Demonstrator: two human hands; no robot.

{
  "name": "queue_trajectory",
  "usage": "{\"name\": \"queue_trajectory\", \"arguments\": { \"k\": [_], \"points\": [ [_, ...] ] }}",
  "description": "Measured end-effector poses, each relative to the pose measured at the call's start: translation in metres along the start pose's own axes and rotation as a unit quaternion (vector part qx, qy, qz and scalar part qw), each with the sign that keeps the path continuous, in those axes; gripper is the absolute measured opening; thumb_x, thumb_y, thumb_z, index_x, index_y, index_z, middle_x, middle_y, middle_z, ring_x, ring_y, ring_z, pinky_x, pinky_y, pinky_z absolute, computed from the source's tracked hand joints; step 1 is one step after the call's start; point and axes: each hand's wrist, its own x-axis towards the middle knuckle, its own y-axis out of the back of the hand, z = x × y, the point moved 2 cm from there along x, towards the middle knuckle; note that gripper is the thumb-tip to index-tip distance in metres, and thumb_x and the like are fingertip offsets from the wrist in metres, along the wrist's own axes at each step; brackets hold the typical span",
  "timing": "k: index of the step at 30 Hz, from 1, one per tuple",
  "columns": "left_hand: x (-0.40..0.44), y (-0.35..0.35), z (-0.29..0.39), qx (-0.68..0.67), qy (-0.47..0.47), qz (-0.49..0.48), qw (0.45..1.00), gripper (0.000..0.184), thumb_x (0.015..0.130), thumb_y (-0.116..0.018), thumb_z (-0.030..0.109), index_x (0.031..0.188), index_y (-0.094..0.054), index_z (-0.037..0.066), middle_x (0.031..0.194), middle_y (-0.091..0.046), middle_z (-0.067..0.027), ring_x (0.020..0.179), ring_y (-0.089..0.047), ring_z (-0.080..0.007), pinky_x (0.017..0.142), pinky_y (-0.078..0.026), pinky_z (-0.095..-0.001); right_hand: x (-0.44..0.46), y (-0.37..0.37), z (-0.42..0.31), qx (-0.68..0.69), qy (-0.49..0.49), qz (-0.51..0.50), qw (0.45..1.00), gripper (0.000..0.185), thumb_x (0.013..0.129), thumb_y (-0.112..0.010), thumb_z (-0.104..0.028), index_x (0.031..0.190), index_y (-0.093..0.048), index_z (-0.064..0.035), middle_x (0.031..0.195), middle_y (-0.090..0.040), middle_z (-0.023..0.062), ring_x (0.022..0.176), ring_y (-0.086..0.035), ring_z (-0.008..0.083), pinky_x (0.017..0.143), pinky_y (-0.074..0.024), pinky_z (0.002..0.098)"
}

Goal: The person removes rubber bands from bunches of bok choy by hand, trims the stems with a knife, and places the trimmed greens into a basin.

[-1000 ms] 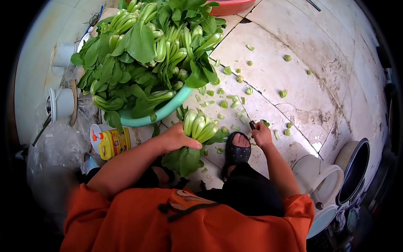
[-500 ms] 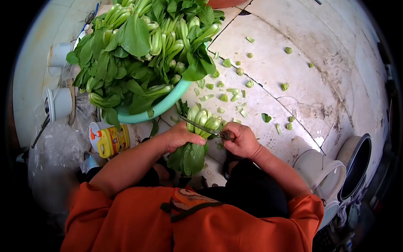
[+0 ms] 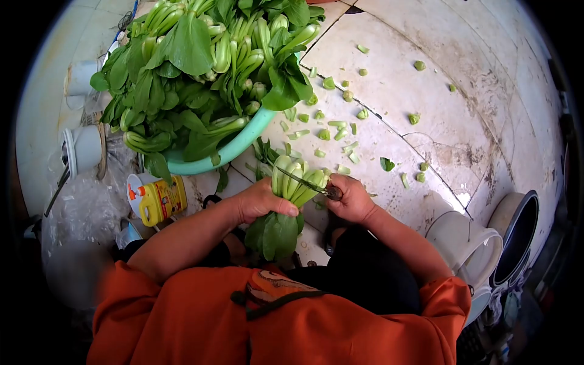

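My left hand [image 3: 267, 202] is closed around a bunch of bok choy [image 3: 291, 181], its pale stems upward and its leaves hanging below. In my right hand [image 3: 351, 199] is the handle of a knife [image 3: 304, 181], whose dark, narrow blade lies across the stems. The fingers of my right hand are wrapped around the handle, close beside the bunch. Just beyond my hands, a green basin [image 3: 243, 141] is heaped with more bok choy [image 3: 194, 79]. Cut stem ends [image 3: 328, 83] lie scattered over the tiles past my right hand.
A yellow jug [image 3: 163, 201] stands left of my left arm, near clear plastic wrapping [image 3: 88, 210]. White containers [image 3: 85, 151] are farther left. At right, a white bucket [image 3: 459, 243] lies tipped beside a dark-mouthed pot [image 3: 517, 237]. Dirty tiled floor [image 3: 426, 146] spreads ahead.
The knife blade has shifted slightly across the stems, and my right hand has moved a little to the right. My left hand still grips the bunch. The view has shifted slightly.
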Motion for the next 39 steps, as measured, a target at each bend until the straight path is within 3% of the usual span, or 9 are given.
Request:
{"name": "queue_trajectory", "arguments": {
  "k": [2,4,11,18,21,28,32,34,39],
  "points": [
    [-0.001,0.0,-0.001,0.026,-0.008,0.009,1.0,0.049,0.064,-0.078,0.016,0.109,-0.061,0.003,0.094,-0.064,-0.0077,0.088,-0.061,-0.0182,0.083,-0.05,-0.0323,-0.002,-0.005,0.009,0.007,0.053,0.008,0.999,0.018,0.072,-0.062,-0.012,0.088,-0.055,-0.0101,0.078,-0.059,0.0122,0.074,-0.06,0.035,0.066,-0.0488,0.0413],
    [0.001,0.003,-0.003,0.004,-0.025,-0.003,1.0,0.044,0.067,-0.078,0.01,0.107,-0.061,0.003,0.094,-0.065,-0.0071,0.085,-0.062,-0.0172,0.081,-0.05,-0.0316,-0.001,-0.001,0.013,0.023,0.058,0.013,0.998,0.017,0.072,-0.062,-0.011,0.087,-0.055,-0.0098,0.078,-0.059,0.0118,0.073,-0.06,0.0346,0.066,-0.0484,0.0407],
    [-0.01,-0.003,0.014,0.028,-0.048,-0.004,0.998,0.052,0.064,-0.079,0.012,0.111,-0.059,0.003,0.093,-0.065,-0.007,0.086,-0.062,-0.0175,0.082,-0.05,-0.0312,-0.013,-0.002,0.026,0.018,0.106,0.017,0.994,0.017,0.07,-0.063,-0.008,0.085,-0.056,-0.0093,0.076,-0.058,0.01,0.073,-0.059,0.0327,0.065,-0.0481,0.0388],
    [-0.007,-0.003,0.016,0.015,-0.025,-0.073,0.997,0.054,0.061,-0.078,0.01,0.111,-0.06,0.003,0.094,-0.064,-0.0071,0.088,-0.061,-0.0177,0.083,-0.05,-0.0313,-0.002,0.006,0.001,0.051,0.121,-0.005,0.991,0.019,0.069,-0.064,-0.008,0.087,-0.058,-0.0099,0.077,-0.058,0.009,0.076,-0.059,0.0322,0.066,-0.0482,0.0392],
    [-0.006,-0.012,0.011,0.011,0.01,-0.094,0.995,0.054,0.061,-0.079,0.011,0.111,-0.06,0.003,0.094,-0.064,-0.0071,0.088,-0.061,-0.0178,0.084,-0.05,-0.0318,0.01,0.006,-0.01,0.011,0.185,-0.011,0.983,0.02,0.069,-0.065,-0.009,0.088,-0.058,-0.0107,0.082,-0.058,0.0094,0.08,-0.059,0.0322,0.067,-0.0489,0.0404],
    [-0.008,-0.023,0.015,-0.022,0.012,-0.143,0.989,0.055,0.061,-0.08,0.013,0.111,-0.06,0.002,0.094,-0.064,-0.0077,0.088,-0.061,-0.0173,0.083,-0.049,-0.031,0.01,-0.002,-0.004,0.039,0.181,-0.013,0.983,0.023,0.067,-0.063,-0.007,0.089,-0.058,-0.0105,0.083,-0.058,0.0096,0.081,-0.059,0.0324,0.069,-0.0493,0.039],
    [-0.006,-0.024,0.008,-0.038,0.0,-0.162,0.986,0.057,0.061,-0.081,0.017,0.112,-0.06,0.002,0.095,-0.064,-0.0078,0.087,-0.061,-0.0174,0.083,-0.05,-0.0311,0.01,-0.006,0.018,0.039,0.186,0.025,0.981,0.027,0.062,-0.059,0.001,0.086,-0.058,-0.0096,0.082,-0.057,0.0093,0.079,-0.058,0.0314,0.068,-0.0487,0.0376],
    [-0.011,-0.027,0.016,-0.034,-0.003,-0.188,0.982,0.065,0.062,-0.081,0.016,0.117,-0.053,-0.001,0.096,-0.063,-0.0121,0.084,-0.064,-0.0246,0.076,-0.054,-0.0386,0.007,-0.003,0.028,0.071,0.175,0.012,0.982,0.025,0.062,-0.061,0.0,0.084,-0.058,-0.0107,0.08,-0.056,0.008,0.077,-0.058,0.03,0.067,-0.0485,0.0366],
    [-0.016,-0.02,0.018,-0.049,-0.013,-0.186,0.981,0.065,0.06,-0.082,0.017,0.116,-0.053,-0.003,0.093,-0.063,-0.0125,0.081,-0.065,-0.0259,0.073,-0.055,-0.0387,-0.004,0.002,0.024,0.024,0.127,0.04,0.991,0.019,0.064,-0.065,-0.003,0.079,-0.057,-0.0118,0.075,-0.055,0.0067,0.073,-0.058,0.0278,0.065,-0.0481,0.0356]
  ]
}}
